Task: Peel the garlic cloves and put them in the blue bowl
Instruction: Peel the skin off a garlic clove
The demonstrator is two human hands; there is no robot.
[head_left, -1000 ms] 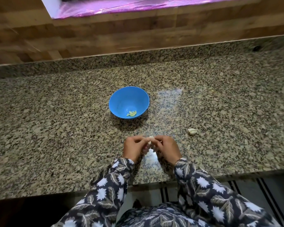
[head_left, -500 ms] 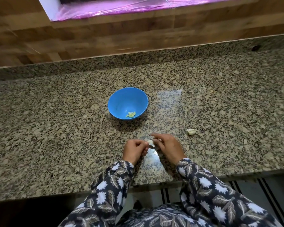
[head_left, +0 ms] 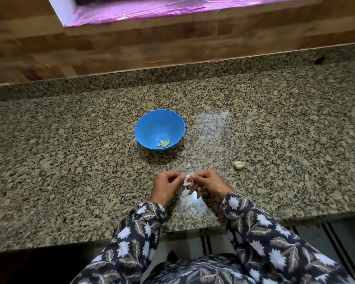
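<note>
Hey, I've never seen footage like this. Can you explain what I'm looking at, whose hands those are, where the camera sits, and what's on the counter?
There is no machine here. A person wears a wide-angle camera on the head, looking down at their own hands, so the patterned sleeves at the bottom are theirs. The left hand and right hand meet near the counter's front edge and together pinch a small garlic clove, apparently peeling it. Beyond them on the granite countertop stands a blue bowl with a few peeled cloves inside. To the right lies a loose clove, seemingly still in its skin. A scrap of garlic skin lies just beyond the hands.
</note>
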